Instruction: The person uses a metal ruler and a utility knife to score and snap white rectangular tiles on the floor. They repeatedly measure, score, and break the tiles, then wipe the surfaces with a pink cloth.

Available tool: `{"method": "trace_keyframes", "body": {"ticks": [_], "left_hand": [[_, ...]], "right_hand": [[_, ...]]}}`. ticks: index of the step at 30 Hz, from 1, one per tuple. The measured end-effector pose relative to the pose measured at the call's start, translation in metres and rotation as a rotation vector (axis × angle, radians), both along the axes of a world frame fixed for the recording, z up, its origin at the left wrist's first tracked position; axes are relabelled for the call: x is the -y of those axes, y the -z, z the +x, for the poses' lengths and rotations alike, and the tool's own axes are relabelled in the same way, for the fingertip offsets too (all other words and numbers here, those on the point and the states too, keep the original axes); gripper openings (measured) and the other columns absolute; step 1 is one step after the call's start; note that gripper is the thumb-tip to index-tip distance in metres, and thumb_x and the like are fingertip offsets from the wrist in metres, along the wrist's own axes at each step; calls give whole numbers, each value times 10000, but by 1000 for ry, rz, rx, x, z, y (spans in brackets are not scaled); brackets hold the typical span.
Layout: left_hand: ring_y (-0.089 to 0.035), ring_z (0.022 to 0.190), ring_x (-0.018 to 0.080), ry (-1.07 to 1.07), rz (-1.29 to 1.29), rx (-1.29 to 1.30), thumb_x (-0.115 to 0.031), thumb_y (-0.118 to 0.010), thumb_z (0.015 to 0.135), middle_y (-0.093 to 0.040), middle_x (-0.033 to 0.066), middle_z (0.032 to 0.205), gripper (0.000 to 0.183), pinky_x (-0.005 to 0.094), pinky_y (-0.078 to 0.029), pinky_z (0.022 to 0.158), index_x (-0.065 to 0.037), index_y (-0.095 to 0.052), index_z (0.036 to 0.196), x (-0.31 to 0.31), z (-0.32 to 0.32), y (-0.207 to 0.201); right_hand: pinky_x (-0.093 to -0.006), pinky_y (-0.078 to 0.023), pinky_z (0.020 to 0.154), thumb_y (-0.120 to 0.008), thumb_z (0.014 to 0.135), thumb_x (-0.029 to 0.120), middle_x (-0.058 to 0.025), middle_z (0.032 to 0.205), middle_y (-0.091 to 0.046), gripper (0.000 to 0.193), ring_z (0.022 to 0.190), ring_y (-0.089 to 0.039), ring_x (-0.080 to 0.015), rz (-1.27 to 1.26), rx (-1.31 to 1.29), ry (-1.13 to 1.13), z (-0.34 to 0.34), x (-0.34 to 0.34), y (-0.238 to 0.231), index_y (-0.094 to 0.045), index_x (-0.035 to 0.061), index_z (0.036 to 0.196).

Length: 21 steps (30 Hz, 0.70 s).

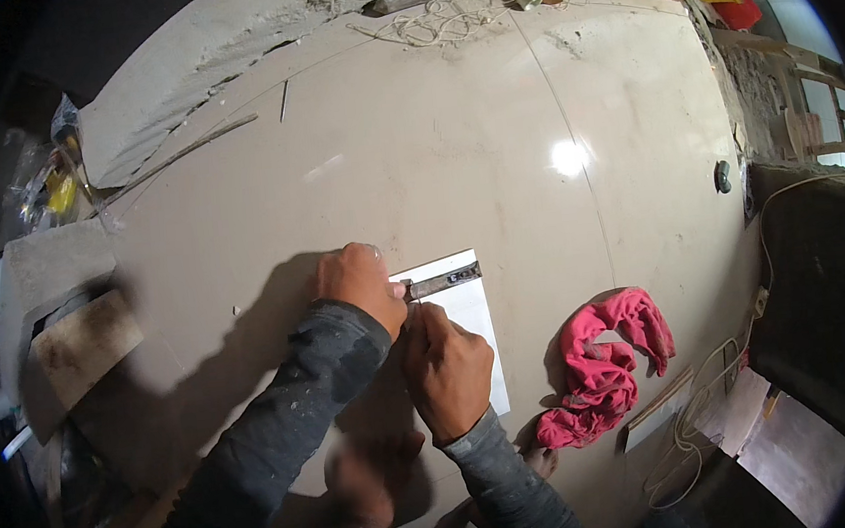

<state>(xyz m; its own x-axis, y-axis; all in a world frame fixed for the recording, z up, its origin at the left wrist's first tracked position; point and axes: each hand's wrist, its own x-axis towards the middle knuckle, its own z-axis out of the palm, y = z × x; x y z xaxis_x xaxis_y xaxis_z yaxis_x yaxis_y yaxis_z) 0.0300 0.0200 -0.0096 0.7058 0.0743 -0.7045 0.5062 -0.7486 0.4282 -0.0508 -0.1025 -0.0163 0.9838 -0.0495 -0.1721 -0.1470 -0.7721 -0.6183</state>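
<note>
Two hands mid-marking: left hand (360,287) pinning flat grey metal straightedge (444,281) on white rectangular tile (471,315), right hand (445,366) pinched, contents unseen; steady pressure needed next.

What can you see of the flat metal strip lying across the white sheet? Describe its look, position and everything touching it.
The metal strip is a narrow, flat, dull grey bar, seemingly steel, with darker marks on its face. It lies flat along the top edge of the white sheet on the beige floor, tilted slightly up to the right. Its left end sits under the fingers of the left hand; the right hand is just below it. Its right end lies free.
</note>
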Motion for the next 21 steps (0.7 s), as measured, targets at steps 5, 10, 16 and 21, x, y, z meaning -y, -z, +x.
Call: {"method": "trace_keyframes", "body": {"ticks": [5,10,16,21], "left_hand": [[-713,974,418,14,-4,-37,-109,-818,858,-739,249,950,158,513,-559,885,11,-727,904,-1,-2,5],[-690,889,420,-4,-54,90,-126,-802,881,-720,225,880,169,524,-535,893,7,-703,915,-4,-19,24],[-656,894,369,63,-33,654,-74,-782,866,-706,166,912,134,492,-495,793,-14,-666,892,-1,-63,53],[-617,846,300,149,125,998,-107,-764,889,-660,86,867,106,469,-447,764,-53,-674,878,1,-82,57]], "right_hand": [[-454,-476,510,-649,990,95,-220,642,-630,102,561,-644,-414,27,-1,3,-2,-1,5,-663,33,910],[-428,-494,528,-685,956,67,-156,732,-692,95,569,-675,-324,56,23,164,-8,25,-5,-668,54,1049],[-357,-506,549,-855,896,295,-155,1010,-601,540,829,-649,-272,-160,116,33,-30,74,-11,-615,-63,1220],[-456,-582,657,-942,735,479,-269,1219,-471,1044,948,-635,-424,-153,-100,-68,-76,73,-17,-397,-99,1413]]}}
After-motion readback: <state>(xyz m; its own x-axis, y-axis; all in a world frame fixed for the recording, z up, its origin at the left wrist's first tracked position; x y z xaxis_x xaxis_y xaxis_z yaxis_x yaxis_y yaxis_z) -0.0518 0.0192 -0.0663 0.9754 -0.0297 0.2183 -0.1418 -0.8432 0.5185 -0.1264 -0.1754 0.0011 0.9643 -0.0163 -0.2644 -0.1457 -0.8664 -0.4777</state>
